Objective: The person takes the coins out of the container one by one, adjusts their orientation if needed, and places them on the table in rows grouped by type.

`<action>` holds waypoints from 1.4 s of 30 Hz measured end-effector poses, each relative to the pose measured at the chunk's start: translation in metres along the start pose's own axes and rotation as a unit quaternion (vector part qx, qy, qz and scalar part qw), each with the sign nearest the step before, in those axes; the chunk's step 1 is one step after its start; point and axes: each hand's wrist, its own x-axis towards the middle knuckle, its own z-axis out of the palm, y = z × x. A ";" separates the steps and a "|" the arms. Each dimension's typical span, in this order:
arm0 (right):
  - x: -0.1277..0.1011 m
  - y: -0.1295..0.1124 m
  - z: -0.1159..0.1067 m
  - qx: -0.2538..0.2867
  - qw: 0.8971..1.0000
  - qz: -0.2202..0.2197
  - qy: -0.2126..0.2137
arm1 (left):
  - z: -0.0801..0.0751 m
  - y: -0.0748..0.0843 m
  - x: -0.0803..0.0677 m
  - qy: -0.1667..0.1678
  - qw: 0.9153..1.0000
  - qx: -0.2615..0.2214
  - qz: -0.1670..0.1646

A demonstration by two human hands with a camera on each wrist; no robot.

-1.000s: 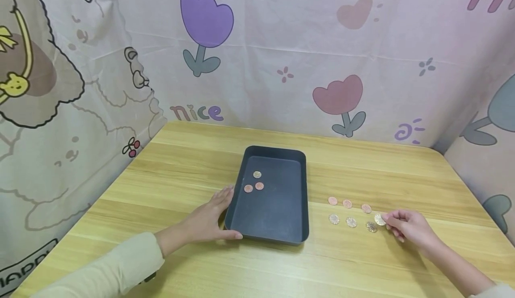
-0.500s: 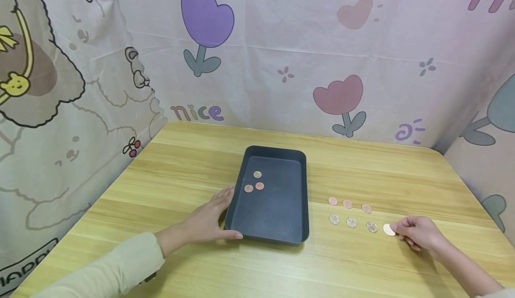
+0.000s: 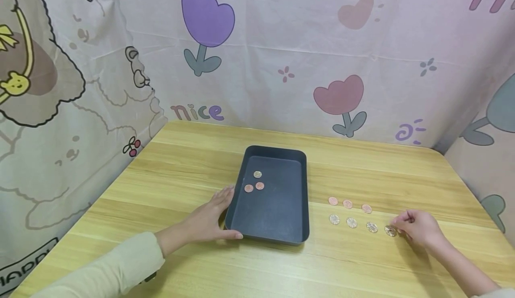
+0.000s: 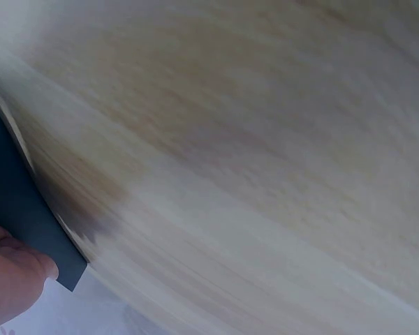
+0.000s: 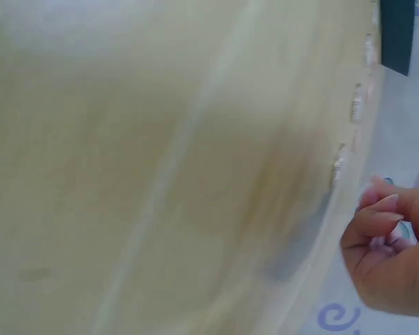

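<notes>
A dark rectangular baking tray [image 3: 277, 222] stands on the wooden table, holding one gold-toned coin [image 3: 257, 174] and two copper coins [image 3: 249, 188]. My left hand [image 3: 205, 220] rests at its near left corner, fingers along the side wall and thumb by the front wall. In the left wrist view the thumb [image 4: 21, 279] touches the tray's wall. To the right, a pale metallic coin [image 3: 390, 231] lies flat at the end of a row. My right hand [image 3: 420, 228] is just beside it, fingers curled, with nothing visible between them; the right wrist view shows the hand [image 5: 387, 244] apart from the coins.
Three copper coins [image 3: 348, 204] form a back row right of the tray. Several pale coins [image 3: 352, 222] make the row in front of them. A printed cloth [image 3: 273, 30] hangs behind the table's far edge.
My right hand has moved a pale coin to the right and nearer, into the end of the front row, and let it go flat. The left hand and tray have stayed still.
</notes>
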 end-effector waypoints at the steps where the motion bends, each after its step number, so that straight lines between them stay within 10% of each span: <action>1: 0.000 -0.003 0.000 0.000 1.000 -0.016 0.017 | 0.000 0.000 0.000 0.000 1.000 0.001 0.001; 18: 0.021 -0.089 0.024 0.261 0.951 -0.159 0.047 | -0.001 0.000 0.000 -0.004 1.000 0.004 -0.004; 42: 0.054 -0.184 0.105 0.262 0.940 -0.212 -0.047 | 0.000 -0.001 0.001 0.000 1.000 -0.001 -0.001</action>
